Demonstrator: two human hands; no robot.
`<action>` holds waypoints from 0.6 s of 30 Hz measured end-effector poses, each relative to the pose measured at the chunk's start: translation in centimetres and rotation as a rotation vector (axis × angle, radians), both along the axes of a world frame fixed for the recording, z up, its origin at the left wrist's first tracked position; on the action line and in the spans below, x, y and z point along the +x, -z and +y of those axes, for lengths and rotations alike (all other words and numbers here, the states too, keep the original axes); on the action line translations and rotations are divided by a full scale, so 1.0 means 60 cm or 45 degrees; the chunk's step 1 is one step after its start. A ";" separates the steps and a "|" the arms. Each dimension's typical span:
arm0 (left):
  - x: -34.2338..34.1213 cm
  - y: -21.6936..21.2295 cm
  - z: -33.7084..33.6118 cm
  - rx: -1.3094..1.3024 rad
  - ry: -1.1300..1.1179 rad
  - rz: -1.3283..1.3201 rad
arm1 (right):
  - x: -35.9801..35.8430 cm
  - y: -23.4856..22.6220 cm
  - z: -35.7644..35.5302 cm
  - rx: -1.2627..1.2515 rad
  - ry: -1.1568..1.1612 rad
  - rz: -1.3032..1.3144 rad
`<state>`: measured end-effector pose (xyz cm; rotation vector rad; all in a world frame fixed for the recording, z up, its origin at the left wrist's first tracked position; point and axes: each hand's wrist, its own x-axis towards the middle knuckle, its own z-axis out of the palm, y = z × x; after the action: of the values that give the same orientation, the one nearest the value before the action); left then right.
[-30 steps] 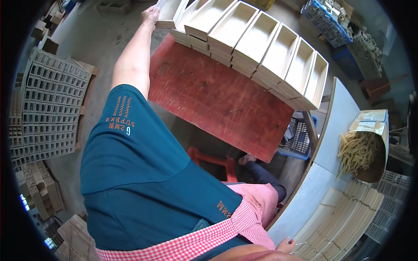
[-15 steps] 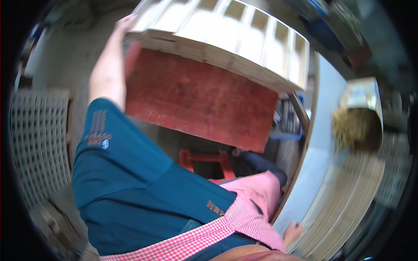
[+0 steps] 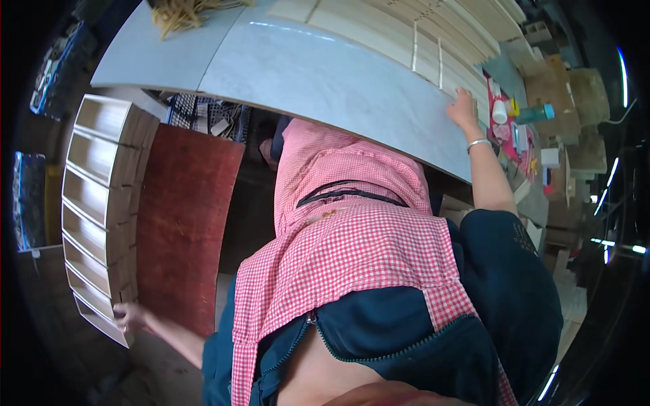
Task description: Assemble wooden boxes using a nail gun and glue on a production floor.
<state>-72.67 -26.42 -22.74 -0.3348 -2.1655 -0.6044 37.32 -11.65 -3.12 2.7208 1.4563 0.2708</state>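
Note:
On my left, a row of open pale wooden boxes (image 3: 122, 203) lies along the far-left side of a red board (image 3: 179, 203). My left hand (image 3: 133, 318) is at the near end of this row, its fingers closed on the corner of the last wooden box. Across the grey-white tabletop (image 3: 338, 78) in front of me, my right arm reaches out, a bracelet at the wrist. At the tabletop's right end my right hand (image 3: 464, 111) lies with fingers stretched against the edge of long pale wooden boards (image 3: 386, 34).
Tan stringy bands (image 3: 179, 15) lie at the tabletop's far left. Beneath its edge is a dark blue basket (image 3: 203, 118) with small items. To the right are a white cup (image 3: 500, 111), a teal bottle (image 3: 535, 114) and cardboard boxes (image 3: 552, 88). A blue crate (image 3: 57, 74) stands far left.
My view has swung right, so the wooden boxes and red board now lie at left and the tabletop lies ahead. My left hand stays at the same end of the box row.

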 end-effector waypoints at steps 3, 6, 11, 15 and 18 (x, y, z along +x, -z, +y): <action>0.295 -0.070 0.159 0.015 0.804 0.178 | 0.069 0.024 -0.044 0.028 0.121 0.027; 0.546 -0.163 0.263 0.117 1.218 0.002 | 0.061 0.005 -0.030 -0.189 -0.149 0.250; 0.889 -0.302 0.420 -0.045 1.971 -0.143 | 0.095 0.015 -0.067 0.062 -0.361 0.235; 1.031 -0.359 0.524 -0.375 2.514 0.036 | 0.097 -0.003 -0.065 0.150 -0.506 0.210; 1.102 -0.368 0.618 -0.471 2.511 0.473 | 0.101 -0.049 -0.065 0.132 -0.602 0.168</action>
<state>-6.52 10.69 -0.65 -2.5616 -0.9104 -0.9230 43.41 -15.54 -0.17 2.4673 2.1709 0.1873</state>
